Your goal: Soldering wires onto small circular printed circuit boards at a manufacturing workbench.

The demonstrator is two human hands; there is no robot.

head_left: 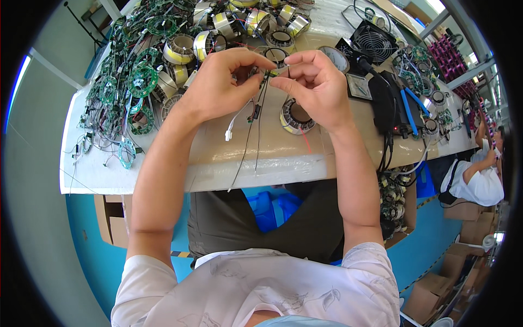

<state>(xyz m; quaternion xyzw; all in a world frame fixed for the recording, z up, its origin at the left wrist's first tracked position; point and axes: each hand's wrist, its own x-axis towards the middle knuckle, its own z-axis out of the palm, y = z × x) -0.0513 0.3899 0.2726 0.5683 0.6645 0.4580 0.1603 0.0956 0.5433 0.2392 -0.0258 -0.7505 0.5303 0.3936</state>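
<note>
My left hand [220,84] is closed, thumb and forefinger pinching a bunch of thin dark wires. A bit of green circuit board shows at the fingertips, mostly covered. From this hand a white plug connector [229,134] dangles on its lead, and long black wires [248,150] trail toward the table's front edge. My right hand [318,87] faces it, fingertips pinched on what looks like a thin dark wire; its end is too small to make out. Below the right hand a ring-shaped motor stator [289,122] with yellow tape lies on the table, a red wire [305,140] coming off it.
A heap of green circuit boards [143,82] covers the left; several taped stators [223,24] crowd the back. At right are a black fan [373,43], a black box [384,103] with blue-handled pliers [408,109], and more boards. A person [479,177] sits far right.
</note>
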